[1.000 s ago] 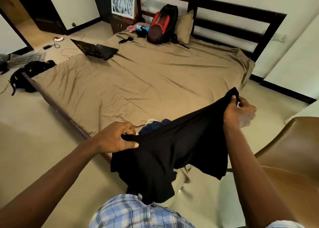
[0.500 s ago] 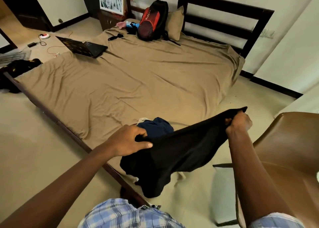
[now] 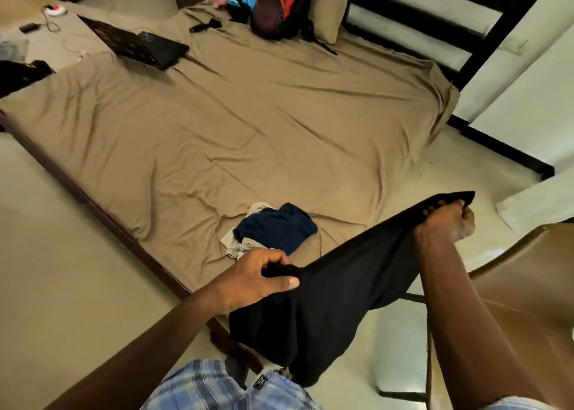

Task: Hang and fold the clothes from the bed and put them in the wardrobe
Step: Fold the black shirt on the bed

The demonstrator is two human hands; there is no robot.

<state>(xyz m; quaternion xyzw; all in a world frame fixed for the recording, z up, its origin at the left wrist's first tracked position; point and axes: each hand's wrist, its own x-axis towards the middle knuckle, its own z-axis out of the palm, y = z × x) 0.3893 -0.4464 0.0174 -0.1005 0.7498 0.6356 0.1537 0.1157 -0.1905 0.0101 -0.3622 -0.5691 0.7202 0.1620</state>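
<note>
Head view: a black garment [image 3: 326,310] was held stretched between both hands, just off the near corner of the bed [image 3: 217,130].
Left hand: the left hand [image 3: 257,279] pinched a bunched fold at the cloth's lower end, fingers [image 3: 273,256] curled over it and thumb pressed beneath, right above the bed's near corner.
Right hand: the right hand [image 3: 447,223] was clenched round the garment's upper end, raised higher and farther out, over the floor between the bed's right edge and a brown chair [image 3: 512,285].
Long axis: the taut top edge ran from the left hand, low and close, up and rightward to the right hand. The loose bulk hung below that line, toward the person's checked shorts.
Deciding relation: the bare sheet lay ahead and to the left of the cloth. By my reading, laying the garment flat to fold it called for swinging it that way. The left hand was the nearer to the mattress, so the right had more ground to cover.
Other clothes: a dark blue garment [image 3: 276,229] lay heaped on paler cloth near the bed's near corner, just beyond the left hand and not touching it. It probably sat where the black one would land.
</note>
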